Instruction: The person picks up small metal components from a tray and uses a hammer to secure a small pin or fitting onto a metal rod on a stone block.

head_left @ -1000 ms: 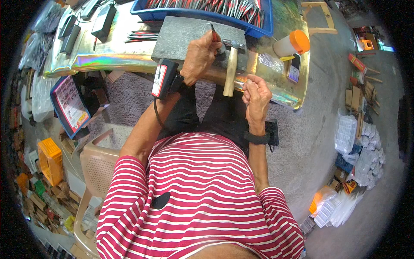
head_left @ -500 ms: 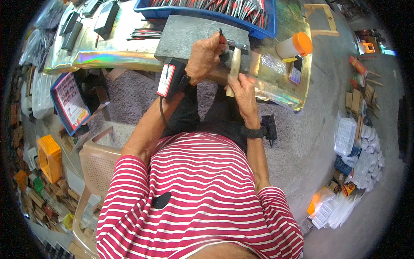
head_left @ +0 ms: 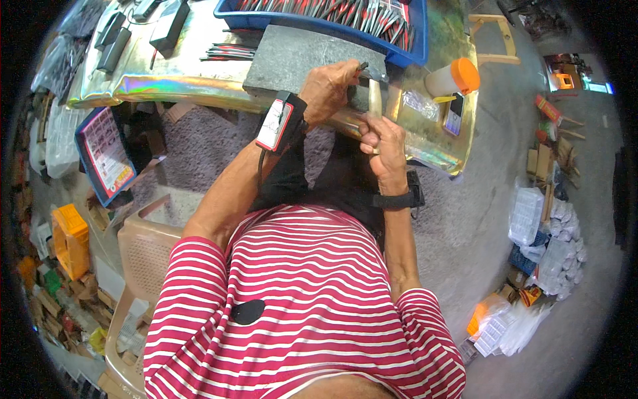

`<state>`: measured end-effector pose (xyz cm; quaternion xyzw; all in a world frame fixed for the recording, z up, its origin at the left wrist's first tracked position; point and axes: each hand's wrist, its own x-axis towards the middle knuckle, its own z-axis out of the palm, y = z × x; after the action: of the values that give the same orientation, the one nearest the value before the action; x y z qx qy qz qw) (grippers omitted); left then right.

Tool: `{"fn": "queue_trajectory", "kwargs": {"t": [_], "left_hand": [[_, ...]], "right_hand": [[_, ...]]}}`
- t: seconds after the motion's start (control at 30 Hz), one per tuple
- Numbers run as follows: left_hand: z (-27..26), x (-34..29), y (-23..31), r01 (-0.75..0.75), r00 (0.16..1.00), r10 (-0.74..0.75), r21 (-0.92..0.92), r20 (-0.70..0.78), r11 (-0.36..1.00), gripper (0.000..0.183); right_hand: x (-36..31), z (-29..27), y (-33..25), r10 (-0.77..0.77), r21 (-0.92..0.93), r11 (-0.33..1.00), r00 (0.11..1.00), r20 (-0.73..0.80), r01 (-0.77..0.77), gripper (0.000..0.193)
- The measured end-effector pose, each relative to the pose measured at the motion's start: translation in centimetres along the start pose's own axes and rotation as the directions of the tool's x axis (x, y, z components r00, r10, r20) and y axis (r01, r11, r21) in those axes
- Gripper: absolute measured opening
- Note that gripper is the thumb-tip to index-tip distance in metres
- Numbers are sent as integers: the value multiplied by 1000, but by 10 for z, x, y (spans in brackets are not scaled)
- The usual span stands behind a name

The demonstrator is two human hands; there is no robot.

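Note:
My right hand [head_left: 387,143] is wrapped round the pale wooden handle of a hammer [head_left: 375,100]. The hammer's metal head lies over the right end of a grey stone block [head_left: 286,56]. My left hand [head_left: 330,86] rests over the block's front right part, its fingers pinched on a slim dark piece [head_left: 363,66]. Only the tip of that piece shows beside the hammer head; my fingers hide the rest. Behind the block, a blue tray [head_left: 319,23] holds many slim red, black and silver pieces. A small bundle of similar pieces [head_left: 229,52] lies left of the block.
On the table's right side stand an orange-lidded jar [head_left: 453,78] and a phone [head_left: 454,114]. Dark boxes [head_left: 171,26] sit at the table's far left. A beige plastic chair [head_left: 149,249] is at my left, and wrapped goods [head_left: 558,233] lie on the floor to the right.
Both hands have shifted slightly right. The hammer head has come alongside the piece in my left hand, and its handle tilts differently. My left fingers have turned, hiding the piece's red part.

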<state>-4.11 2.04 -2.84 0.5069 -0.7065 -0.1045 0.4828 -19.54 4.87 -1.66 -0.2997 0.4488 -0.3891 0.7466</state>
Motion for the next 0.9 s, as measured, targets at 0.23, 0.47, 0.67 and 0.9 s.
{"fn": "queue_trajectory", "kwargs": {"t": [0.23, 0.47, 0.67, 0.9], "left_hand": [[0, 0, -2, -22, 1000, 22, 31, -5, 999, 11], [1, -1, -5, -45, 999, 45, 48, 2, 998, 13], [4, -1, -6, -28, 1000, 28, 6, -7, 1000, 15], [3, 0, -12, -49, 998, 50, -30, 24, 998, 16]], "right_hand": [[-35, 9, -48, -287, -592, 765, 957, 40, 254, 22], [-77, 39, -97, -702, -840, 48, 617, 357, 540, 19], [-79, 35, -96, -770, -811, -164, 440, 461, 562, 15], [-72, 41, -89, -656, -884, -26, 660, 367, 466, 14]]}}
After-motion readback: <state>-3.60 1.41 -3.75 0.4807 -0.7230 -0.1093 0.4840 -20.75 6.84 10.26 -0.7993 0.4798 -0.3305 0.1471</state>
